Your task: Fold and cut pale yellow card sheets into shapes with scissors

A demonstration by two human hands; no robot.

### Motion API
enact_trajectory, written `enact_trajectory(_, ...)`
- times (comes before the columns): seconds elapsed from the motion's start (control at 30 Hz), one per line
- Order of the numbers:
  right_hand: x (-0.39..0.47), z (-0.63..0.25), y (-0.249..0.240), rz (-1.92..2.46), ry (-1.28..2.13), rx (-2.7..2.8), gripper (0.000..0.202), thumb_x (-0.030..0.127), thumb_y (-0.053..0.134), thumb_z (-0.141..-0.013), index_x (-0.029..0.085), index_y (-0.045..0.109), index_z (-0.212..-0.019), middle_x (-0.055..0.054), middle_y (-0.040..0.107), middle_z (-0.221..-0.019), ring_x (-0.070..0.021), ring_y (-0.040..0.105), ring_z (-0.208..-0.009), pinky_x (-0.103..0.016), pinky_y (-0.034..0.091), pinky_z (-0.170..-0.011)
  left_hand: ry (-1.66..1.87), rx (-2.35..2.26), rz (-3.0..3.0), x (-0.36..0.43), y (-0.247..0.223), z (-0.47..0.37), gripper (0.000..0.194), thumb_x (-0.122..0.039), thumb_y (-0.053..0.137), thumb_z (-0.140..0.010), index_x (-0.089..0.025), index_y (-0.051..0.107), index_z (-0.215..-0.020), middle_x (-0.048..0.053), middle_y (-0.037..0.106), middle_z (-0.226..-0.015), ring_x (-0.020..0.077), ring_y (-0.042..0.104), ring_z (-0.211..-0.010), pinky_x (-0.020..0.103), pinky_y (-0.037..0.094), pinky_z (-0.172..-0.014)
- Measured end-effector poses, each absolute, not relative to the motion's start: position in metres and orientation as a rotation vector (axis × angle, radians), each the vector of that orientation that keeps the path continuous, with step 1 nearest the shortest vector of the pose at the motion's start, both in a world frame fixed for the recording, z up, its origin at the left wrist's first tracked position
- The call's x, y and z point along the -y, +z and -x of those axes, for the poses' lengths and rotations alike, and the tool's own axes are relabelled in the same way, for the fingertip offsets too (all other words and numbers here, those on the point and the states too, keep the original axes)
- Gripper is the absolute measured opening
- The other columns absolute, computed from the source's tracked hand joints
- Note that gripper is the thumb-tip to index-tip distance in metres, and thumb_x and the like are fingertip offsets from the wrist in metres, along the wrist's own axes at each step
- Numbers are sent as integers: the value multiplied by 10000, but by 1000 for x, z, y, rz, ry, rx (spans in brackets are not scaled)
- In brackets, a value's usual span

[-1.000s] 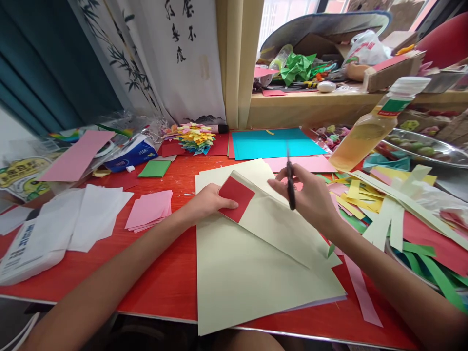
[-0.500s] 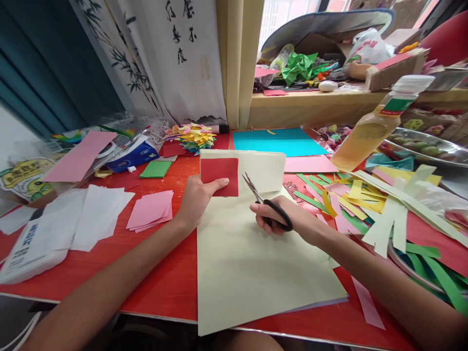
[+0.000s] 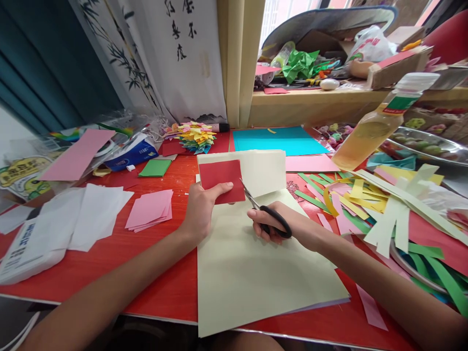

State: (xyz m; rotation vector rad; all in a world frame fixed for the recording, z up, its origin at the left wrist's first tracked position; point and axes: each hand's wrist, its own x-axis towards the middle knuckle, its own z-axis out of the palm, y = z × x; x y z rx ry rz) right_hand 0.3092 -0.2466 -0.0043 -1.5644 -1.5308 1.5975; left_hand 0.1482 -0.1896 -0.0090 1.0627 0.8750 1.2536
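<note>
Red table (image 3: pixel 153 273) below; my left hand (image 3: pixel 203 207) pins red square (image 3: pixel 221 174) to cream paper (image 3: pixel 263 168), likely preventing slipping; right hand (image 3: pixel 292 219) grips scissors (image 3: pixel 272 211).

Two characters read clearly on a white hanging (image 3: pixel 195 85): 不 and 痕.
Its other brushwork, beyond the far edge of the table (image 3: pixel 153 275), is uncertain; print on the yellow packet (image 3: pixel 24 173) and white packet (image 3: pixel 31 258) along the left edge, and the bottle's label (image 3: pixel 402 102) near the far right corner, stays illegible.
</note>
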Motion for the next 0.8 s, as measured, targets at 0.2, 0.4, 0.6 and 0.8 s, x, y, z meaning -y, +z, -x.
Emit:
enact_trajectory(0.2,248,-305,-7,1547,1557,1472,508,624,462,-760,146,551,-612,-7,519,-548,-60,394,-434,-208,276,-438,1244,-865,-1143,200,-8,-150,102,-180,670,-647,-153,588,-594,-19,591,-615,110,548,-576,218,461,-547)
enact_trajectory(0.4,249,-304,-9,1498,1550,1455,536,643,419,-772,146,545,-619,-6,510,-543,-60,377,-432,-216,261,-443,1251,-860,-1170,204,-9,-150,312,-174,671,-654,-158,425,-463,-56,430,-475,63,402,-452,197,365,-453)
enact_trajectory(0.6,251,-301,-6,1479,1518,1477,544,646,407,-777,140,542,-633,-6,508,-557,-63,366,-455,-223,266,-464,1246,-833,-1124,208,-8,-153,224,-175,665,-656,-158,481,-529,-40,538,-559,94,511,-539,219,432,-558)
enact_trajectory(0.8,251,-302,-8,1439,1507,1487,531,641,415,-777,143,551,-654,-11,516,-622,-73,373,-504,-217,259,-459,1241,-866,-1029,213,-7,-155,105,-185,670,-634,-158,574,-600,-19,633,-650,132,598,-633,242,468,-627)
